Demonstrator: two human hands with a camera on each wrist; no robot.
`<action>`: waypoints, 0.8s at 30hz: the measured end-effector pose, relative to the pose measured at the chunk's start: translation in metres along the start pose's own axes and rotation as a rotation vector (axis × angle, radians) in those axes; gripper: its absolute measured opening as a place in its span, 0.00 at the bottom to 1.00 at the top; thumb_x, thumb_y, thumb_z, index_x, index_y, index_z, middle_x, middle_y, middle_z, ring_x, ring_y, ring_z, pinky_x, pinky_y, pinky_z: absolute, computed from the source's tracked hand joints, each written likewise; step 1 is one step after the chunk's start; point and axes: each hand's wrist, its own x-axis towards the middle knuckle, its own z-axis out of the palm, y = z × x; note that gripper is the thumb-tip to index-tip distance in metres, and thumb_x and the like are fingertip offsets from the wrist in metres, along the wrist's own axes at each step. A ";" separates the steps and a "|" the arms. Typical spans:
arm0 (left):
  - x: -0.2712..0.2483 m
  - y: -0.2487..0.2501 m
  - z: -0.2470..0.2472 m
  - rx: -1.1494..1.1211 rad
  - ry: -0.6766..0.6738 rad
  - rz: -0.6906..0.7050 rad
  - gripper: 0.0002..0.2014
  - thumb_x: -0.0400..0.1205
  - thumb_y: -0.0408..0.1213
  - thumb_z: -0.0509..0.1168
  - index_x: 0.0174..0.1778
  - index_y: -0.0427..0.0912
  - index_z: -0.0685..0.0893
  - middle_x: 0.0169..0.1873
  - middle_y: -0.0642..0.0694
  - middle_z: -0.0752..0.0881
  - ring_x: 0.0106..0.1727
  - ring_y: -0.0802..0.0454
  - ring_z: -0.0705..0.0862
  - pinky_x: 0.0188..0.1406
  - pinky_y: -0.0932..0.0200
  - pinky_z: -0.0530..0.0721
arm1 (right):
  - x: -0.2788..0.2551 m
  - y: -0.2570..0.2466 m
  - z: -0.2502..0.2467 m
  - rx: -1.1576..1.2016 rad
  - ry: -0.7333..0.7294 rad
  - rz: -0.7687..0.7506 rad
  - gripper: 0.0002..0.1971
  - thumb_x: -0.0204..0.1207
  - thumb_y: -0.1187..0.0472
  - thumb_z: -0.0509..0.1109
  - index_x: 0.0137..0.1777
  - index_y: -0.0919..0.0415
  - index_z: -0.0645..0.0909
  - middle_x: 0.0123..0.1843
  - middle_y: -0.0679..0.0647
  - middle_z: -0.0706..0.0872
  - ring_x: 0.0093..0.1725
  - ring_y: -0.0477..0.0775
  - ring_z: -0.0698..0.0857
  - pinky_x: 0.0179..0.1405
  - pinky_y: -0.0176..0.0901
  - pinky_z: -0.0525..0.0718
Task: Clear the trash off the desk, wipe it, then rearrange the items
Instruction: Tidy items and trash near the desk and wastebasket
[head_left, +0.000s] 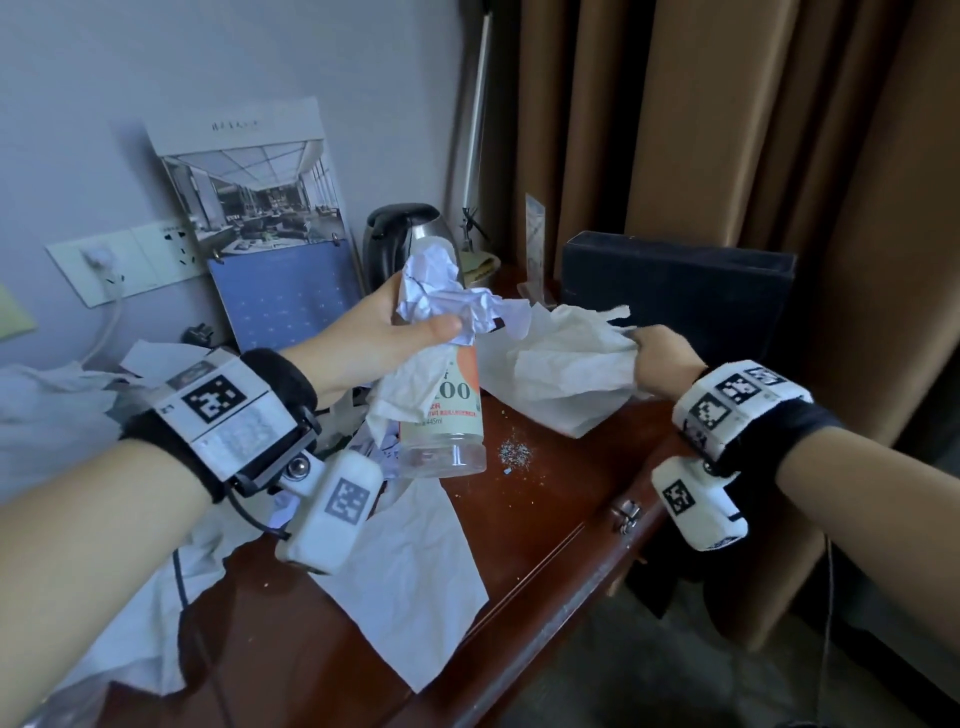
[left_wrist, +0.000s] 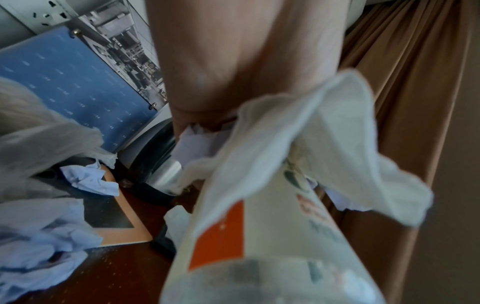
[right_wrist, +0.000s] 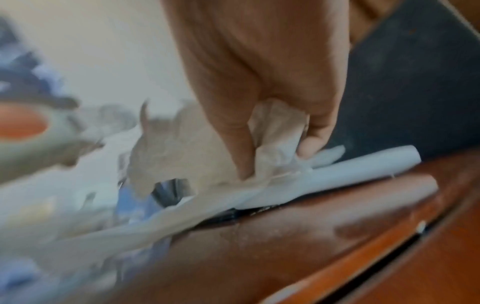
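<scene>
My left hand (head_left: 410, 317) holds a clear plastic bottle (head_left: 447, 415) with an orange and cream label above the brown desk (head_left: 561, 499), together with crumpled white paper (head_left: 441, 291) and a tissue (head_left: 410, 384). The left wrist view shows the bottle (left_wrist: 259, 246) close up with the tissue (left_wrist: 324, 144) draped over it. My right hand (head_left: 654, 348) pinches a large white tissue (head_left: 561, 364) lying at the desk's back right. In the right wrist view the fingers (right_wrist: 309, 144) are curled into that tissue (right_wrist: 275, 127).
More white tissues (head_left: 415, 577) and crumpled paper (head_left: 62, 395) lie across the desk's front and left. A black kettle (head_left: 400, 234), a blue folder (head_left: 285, 296) and a dark box (head_left: 675, 291) stand at the back. Small crumbs (head_left: 514, 452) dot the wood. Brown curtains (head_left: 753, 130) hang right.
</scene>
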 end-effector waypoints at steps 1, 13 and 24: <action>-0.001 0.002 0.001 -0.005 -0.009 0.001 0.14 0.81 0.37 0.65 0.53 0.63 0.72 0.49 0.66 0.82 0.45 0.77 0.82 0.45 0.78 0.78 | -0.003 -0.006 0.002 -0.073 -0.033 -0.040 0.23 0.79 0.67 0.62 0.74 0.61 0.69 0.66 0.63 0.79 0.63 0.63 0.80 0.50 0.43 0.74; -0.011 0.002 -0.001 0.051 -0.050 -0.022 0.15 0.81 0.39 0.66 0.53 0.65 0.71 0.52 0.64 0.83 0.50 0.71 0.82 0.50 0.72 0.79 | -0.048 -0.016 -0.007 -0.118 -0.114 -0.086 0.63 0.62 0.45 0.81 0.82 0.51 0.34 0.82 0.59 0.47 0.80 0.66 0.52 0.73 0.60 0.65; -0.007 -0.015 -0.009 0.088 -0.023 -0.042 0.20 0.81 0.41 0.67 0.67 0.57 0.69 0.54 0.65 0.82 0.48 0.78 0.81 0.45 0.81 0.77 | -0.017 -0.039 0.036 -0.339 -0.305 -0.175 0.51 0.69 0.32 0.68 0.82 0.42 0.38 0.84 0.58 0.39 0.81 0.72 0.44 0.75 0.68 0.55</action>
